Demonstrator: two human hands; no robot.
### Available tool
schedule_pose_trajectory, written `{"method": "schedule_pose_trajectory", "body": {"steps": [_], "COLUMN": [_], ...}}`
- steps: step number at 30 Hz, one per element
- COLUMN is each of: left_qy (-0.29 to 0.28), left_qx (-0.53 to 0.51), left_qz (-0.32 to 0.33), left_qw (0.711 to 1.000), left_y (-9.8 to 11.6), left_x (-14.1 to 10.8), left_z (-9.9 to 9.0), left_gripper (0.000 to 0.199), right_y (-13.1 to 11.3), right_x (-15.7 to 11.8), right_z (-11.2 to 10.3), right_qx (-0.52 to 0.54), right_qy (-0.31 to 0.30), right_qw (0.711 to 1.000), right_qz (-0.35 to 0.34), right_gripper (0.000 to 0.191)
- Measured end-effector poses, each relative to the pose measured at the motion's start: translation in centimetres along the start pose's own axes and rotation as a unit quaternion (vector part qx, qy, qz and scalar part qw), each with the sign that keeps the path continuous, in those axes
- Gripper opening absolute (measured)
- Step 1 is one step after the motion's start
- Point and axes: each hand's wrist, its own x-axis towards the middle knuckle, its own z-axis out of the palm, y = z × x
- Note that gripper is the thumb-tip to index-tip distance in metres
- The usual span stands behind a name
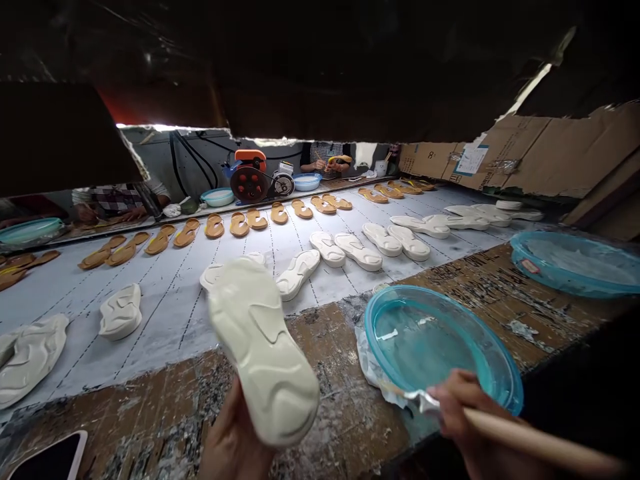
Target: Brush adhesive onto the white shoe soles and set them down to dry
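My left hand (233,440) grips a white foam shoe sole (263,350) at the bottom of the view, holding it up with its patterned underside facing me. My right hand (465,420) is closed around a wooden-handled tool with a metal ferrule, probably a brush (530,433). Its metal end reaches toward the rim of a shallow blue plastic bowl (425,347), which holds a thin layer of liquid. The tool's tip is hidden or too blurred to make out. A crumpled white plastic sheet (369,360) lies under the bowl's near left side.
A pale conveyor belt (175,313) carries white soles and rows of tan sandal-shaped soles. A paint-stained bench edge (330,360) runs before it. A second blue basin (575,263) sits right, a phone (50,460) lower left. Co-workers (117,200) sit across, near an orange machine (249,175).
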Motion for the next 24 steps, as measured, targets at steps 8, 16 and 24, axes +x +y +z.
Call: {"method": "schedule_pose_trajectory", "body": {"steps": [8, 16, 24], "left_qy": [-0.022, 0.012, 0.036], "left_qx": [-0.008, -0.065, -0.046], "left_qz": [-0.179, -0.231, -0.180], "left_qw": [0.984, 0.971, 0.982], "left_y": [-3.9, -5.6, -4.6], "left_x": [0.5, 1.6, 1.8], "left_z": [-6.3, -3.4, 1.5], "left_gripper": [0.044, 0.058, 0.062], "right_y": [5.8, 3.8, 1.2], "right_x": [0.6, 0.6, -0.6], "right_z": [2.5, 0.6, 2.0], "right_qx": [-0.094, -0.001, 0.096], "right_qy": [-0.118, -0.091, -0.069], "right_qw": [0.970, 0.954, 0.972], "right_qz": [0.190, 0.284, 0.201], "right_gripper": [0.039, 0.042, 0.043]}}
